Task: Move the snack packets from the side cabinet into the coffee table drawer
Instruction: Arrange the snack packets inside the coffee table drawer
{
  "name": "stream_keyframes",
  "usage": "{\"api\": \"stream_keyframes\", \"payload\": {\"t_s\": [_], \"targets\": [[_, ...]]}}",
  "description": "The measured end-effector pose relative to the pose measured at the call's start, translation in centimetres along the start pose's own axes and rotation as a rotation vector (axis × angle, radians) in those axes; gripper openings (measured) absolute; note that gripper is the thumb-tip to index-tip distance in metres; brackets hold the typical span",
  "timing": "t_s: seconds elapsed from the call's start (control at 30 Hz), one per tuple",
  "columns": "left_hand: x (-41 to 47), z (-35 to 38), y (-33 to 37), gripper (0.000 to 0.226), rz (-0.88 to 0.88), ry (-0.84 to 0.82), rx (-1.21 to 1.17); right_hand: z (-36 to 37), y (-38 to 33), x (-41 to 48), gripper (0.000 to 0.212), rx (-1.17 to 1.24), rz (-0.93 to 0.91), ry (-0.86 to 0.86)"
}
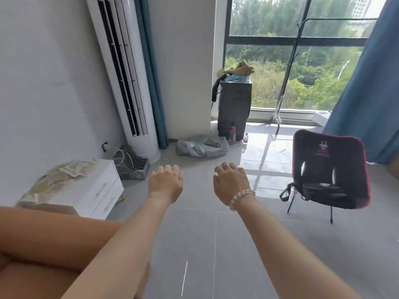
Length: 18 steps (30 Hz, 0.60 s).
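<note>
Left hand (165, 182) and right hand (232, 184) hung at mid-frame over the floor (216, 244), fingers loosely curled downward, both empty. Snack packets (58, 178) lay heaped on top of the white side cabinet (92, 190) at lower left, well apart from either hand. They looked like thin, pale film pouches: probably light, crinkly and slippery, apt to slide off one another, so pinching a sealed edge or scooping several together seemed safest. Motion blur hid their number and print. No coffee table drawer appeared anywhere, and a brown sofa (43, 244) cut off the cabinet's near corner.
</note>
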<state>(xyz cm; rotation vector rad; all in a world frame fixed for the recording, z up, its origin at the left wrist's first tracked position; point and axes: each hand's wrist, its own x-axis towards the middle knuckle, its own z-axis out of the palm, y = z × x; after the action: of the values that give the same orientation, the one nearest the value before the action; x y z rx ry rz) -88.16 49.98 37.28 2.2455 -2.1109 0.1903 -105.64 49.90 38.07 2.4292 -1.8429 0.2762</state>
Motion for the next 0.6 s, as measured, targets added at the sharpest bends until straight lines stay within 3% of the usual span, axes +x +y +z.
{"api": "stream_keyframes", "payload": {"t_s": [0.33,0.6], "targets": [[11.9,-0.4,-4.9,0.038,-0.207,0.094,0.063,2.9,-2.8,18.8,0.035,0.06,-0.263,0.03],[15.7,1.6,-12.3,0.04,-0.405,0.004,0.133,6.5,-11.1,27.2,0.032,0.185,-0.493,-0.043]]}}
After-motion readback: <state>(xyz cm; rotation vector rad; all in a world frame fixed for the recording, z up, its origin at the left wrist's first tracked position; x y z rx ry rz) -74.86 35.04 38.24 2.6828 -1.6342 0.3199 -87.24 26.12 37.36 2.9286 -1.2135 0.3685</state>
